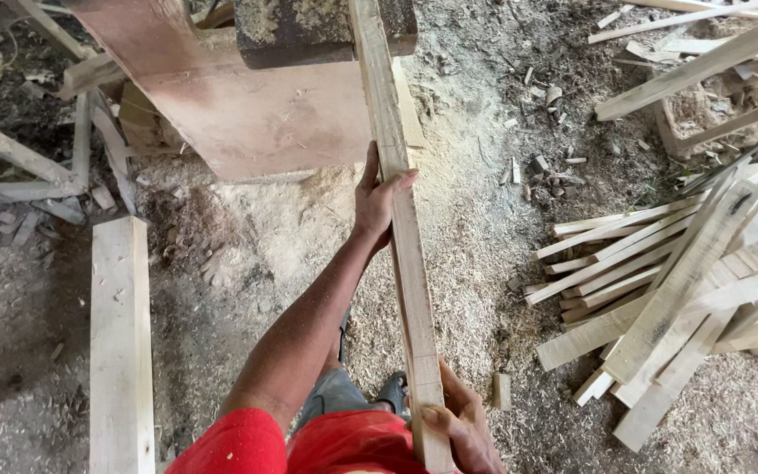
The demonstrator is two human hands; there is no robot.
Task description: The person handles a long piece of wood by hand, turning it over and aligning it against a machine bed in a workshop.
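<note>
Right down the middle of the view, a long wooden strip (404, 237) runs near to far, far end up on the reddish saw table (247, 105). Left hand (377, 200) is wrapped around it midway; right hand (462, 430) grips the near end by the red shirt. Looks light, stiff and rough-sawn, probably whippy, so holding it at two spread points makes sense. Sawdust floor (484, 219) all round, cut slats (668, 298) piled right, wide plank (120, 342) left.
</note>
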